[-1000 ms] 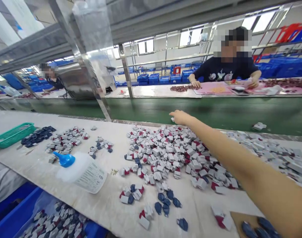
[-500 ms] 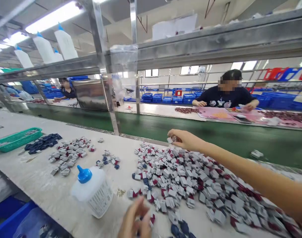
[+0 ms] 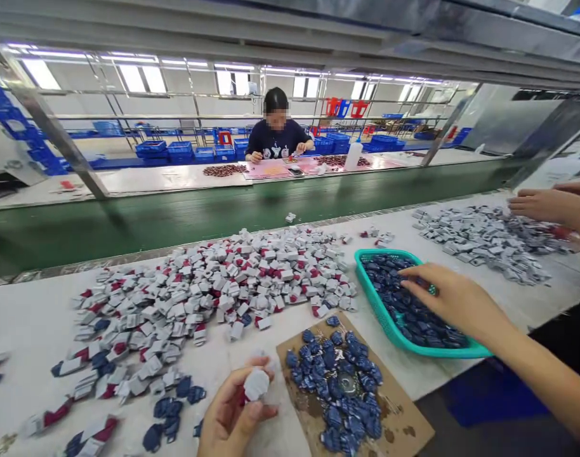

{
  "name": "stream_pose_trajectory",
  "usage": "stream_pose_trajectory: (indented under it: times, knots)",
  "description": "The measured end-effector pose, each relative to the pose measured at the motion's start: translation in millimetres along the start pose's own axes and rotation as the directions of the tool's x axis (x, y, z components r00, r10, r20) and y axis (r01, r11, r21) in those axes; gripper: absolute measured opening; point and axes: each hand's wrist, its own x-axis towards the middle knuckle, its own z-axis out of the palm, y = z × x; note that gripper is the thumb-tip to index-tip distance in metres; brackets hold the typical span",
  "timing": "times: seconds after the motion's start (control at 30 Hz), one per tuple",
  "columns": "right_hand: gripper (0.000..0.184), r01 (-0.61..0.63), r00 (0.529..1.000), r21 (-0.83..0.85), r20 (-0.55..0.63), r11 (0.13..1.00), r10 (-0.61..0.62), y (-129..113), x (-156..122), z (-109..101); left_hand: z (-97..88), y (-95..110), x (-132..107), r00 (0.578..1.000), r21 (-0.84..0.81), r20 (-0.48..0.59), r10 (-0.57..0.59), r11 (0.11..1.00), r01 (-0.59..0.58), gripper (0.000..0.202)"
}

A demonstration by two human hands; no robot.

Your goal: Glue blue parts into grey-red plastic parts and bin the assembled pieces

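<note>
My left hand [image 3: 233, 409] is low in the view with its fingers curled round a small white and red folded piece [image 3: 256, 383]. My right hand [image 3: 449, 297] reaches into a teal basket [image 3: 373, 303] filled with dark blue pieces [image 3: 404, 311]; its fingertips touch them and what they grip is hidden. Between my hands a brown cardboard sheet [image 3: 404, 425] carries a heap of blue pieces [image 3: 340, 381]. A broad pile of white, grey and red folded pieces [image 3: 223, 285] covers the bench in front of me.
Another person's hands [image 3: 547, 203] work at a second pile of folded pieces [image 3: 485, 235] on the right. A green conveyor belt [image 3: 176, 219] runs beyond the bench. Across it a person in a dark shirt [image 3: 276, 136] sits at a pink mat. Blue crates stand behind.
The view has swung right; the glue bottle and left-hand basket are out of sight. My right hand came back from the far edge into the teal basket. My left hand now holds a folded piece.
</note>
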Motion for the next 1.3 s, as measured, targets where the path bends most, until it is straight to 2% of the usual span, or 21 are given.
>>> stream_pose_trajectory:
  times: [0.03, 0.1, 0.2, 0.3, 0.5, 0.6, 0.73, 0.87, 0.93, 1.0, 1.07, 1.1, 1.17, 1.23, 1.3]
  knots:
    - [0.049, -0.021, 1.000, -0.008, 0.022, 1.000, 0.021, 23, 0, 4, 0.7, -3, 2, 0.999, 0.019, -0.029, 0.036, 0.999, -0.035, 0.048]
    - [0.047, -0.033, 0.996, -0.016, 0.088, 0.999, 0.034, 53, 4, 16, 3.0, -8, 7, 0.997, 0.049, -0.056, 0.061, 0.997, -0.058, 0.047]
    - [0.040, -0.041, 0.982, -0.041, 0.182, 0.998, 0.047, 69, 10, 37, 8.0, -12, 11, 0.996, 0.075, -0.074, 0.039, 0.997, -0.033, 0.051]
    - [0.032, -0.057, 0.966, -0.078, 0.246, 0.995, 0.074, 73, 14, 45, 13.3, -12, 8, 0.995, 0.130, -0.076, 0.058, 0.990, -0.048, 0.051]
    - [0.028, -0.079, 0.937, -0.070, 0.335, 0.994, 0.098, 73, 6, 33, 13.4, -5, 9, 0.999, 0.175, 0.008, 0.039, 0.984, -0.039, 0.048]
    - [0.035, -0.083, 0.934, -0.049, 0.344, 0.995, 0.095, 72, -3, 30, 10.9, -5, 12, 0.997, 0.171, 0.066, 0.034, 0.984, -0.044, 0.048]
    - [0.044, -0.107, 0.935, -0.051, 0.334, 0.993, 0.118, 66, -12, 31, 12.3, -6, 13, 0.996, 0.128, 0.077, 0.050, 0.990, -0.060, 0.043]
    - [0.027, -0.149, 0.917, -0.064, 0.365, 0.987, 0.162, 59, -6, 26, 14.1, -5, 12, 0.993, 0.121, 0.098, 0.062, 0.990, -0.074, 0.039]
    - [0.024, -0.164, 0.914, -0.061, 0.366, 0.985, 0.175, 50, -2, 18, 13.8, -5, 11, 0.993, 0.119, 0.098, 0.065, 0.990, -0.076, 0.039]
    - [0.036, -0.174, 0.927, -0.060, 0.326, 0.983, 0.184, 31, -3, 7, 13.3, -4, 10, 0.994, 0.114, 0.099, 0.051, 0.992, -0.062, 0.039]
    - [0.052, -0.174, 0.950, -0.025, 0.258, 0.984, 0.174, 1, -12, -2, 13.5, -3, 9, 0.994, 0.112, 0.106, 0.033, 0.993, -0.045, 0.039]
    - [0.057, -0.162, 0.965, 0.014, 0.213, 0.987, 0.155, -18, -19, -6, 13.9, -3, 8, 0.993, 0.112, 0.112, 0.028, 0.993, -0.040, 0.038]
    - [0.052, -0.104, 0.983, 0.245, 0.170, 0.964, 0.062, -58, -35, -8, 15.2, -2, 8, 0.993, 0.112, 0.118, 0.024, 0.993, -0.037, 0.037]
    - [0.040, -0.098, 0.965, 0.418, 0.263, 0.903, -0.017, -93, -48, -4, 16.5, -1, 7, 0.992, 0.113, 0.125, 0.025, 0.993, -0.039, 0.035]
    - [0.033, -0.093, 0.937, 0.478, 0.339, 0.874, -0.085, -117, -56, 4, 17.0, 0, 7, 0.989, 0.115, 0.142, 0.033, 0.992, -0.050, 0.032]
